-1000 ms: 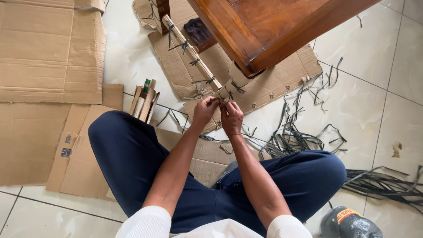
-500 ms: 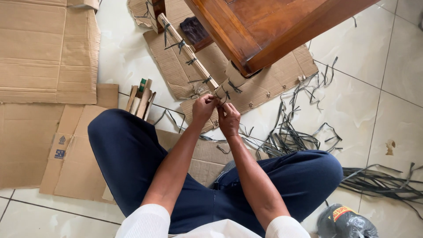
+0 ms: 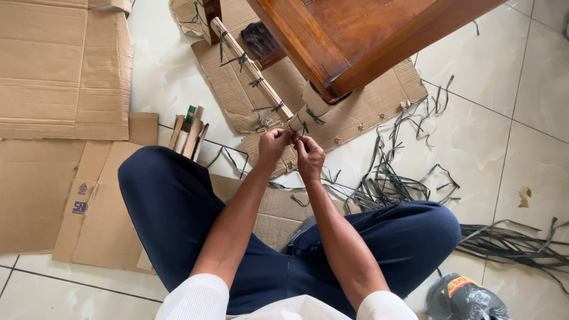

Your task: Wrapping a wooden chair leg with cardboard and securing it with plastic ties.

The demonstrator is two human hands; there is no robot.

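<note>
Far left of the left hand point(image 3: 274, 144) flat cardboard point(image 3: 59, 71) covers the floor point(image 3: 533, 148), likely to spare the tiles and the wood; more sheets lie under the seated person's legs. Just left of that hand, a small bundle of short sticks point(image 3: 188, 130) lies on the cardboard, within easy reach.

Up and left from the left hand runs a long slat point(image 3: 249, 68), bound at intervals with dark strips. It slopes down toward both hands, and its near end meets a cardboard-wrapped leg point(image 3: 309, 105) of the brown wooden table point(image 3: 355, 35) right above them. The wrap seems meant as padding, with the strips holding it tight.

The left hand is closed, fingers pinched on a dark strip point(image 3: 294, 131) at the foot of the leg, just where the slat ends. The forearm reaches straight forward from the lap, wrist slightly bent inward. The right hand point(image 3: 309, 159) sits touching it, just below and to the right, also closed and pinching the same strip; thumb and fingertips of both hands meet over it, as one would to tighten or knot a tie. Both elbows rest close between the crossed knees.

Right of the right hand, a tangle of loose strips point(image 3: 391, 181) spreads over the tiles, with another heap point(image 3: 510, 243) farther right. Near the right knee sits a dark plastic bag point(image 3: 465, 296)
</note>
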